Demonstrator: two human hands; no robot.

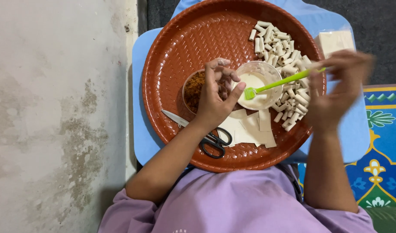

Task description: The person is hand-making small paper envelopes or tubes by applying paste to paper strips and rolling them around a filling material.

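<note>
A round brown woven tray [176, 51] rests on a light blue stool. My right hand [336, 86], blurred, grips a green brush [275, 84] whose bristle end sits over a clear bowl of white paste [258, 82]. My left hand [215, 95] hovers with curled fingers over a small bowl of brown filling [192, 89], holding nothing that I can see. Flat pale wrapper pieces [249, 127] lie in front of the bowls. Several small rolled pale pieces [284, 56] are heaped on the tray's right side.
Black-handled scissors [208, 140] lie on the tray's near edge under my left wrist. A stack of pale sheets [335, 42] sits on the stool at the far right. A stained concrete floor is to the left, a patterned blue mat [385, 142] to the right.
</note>
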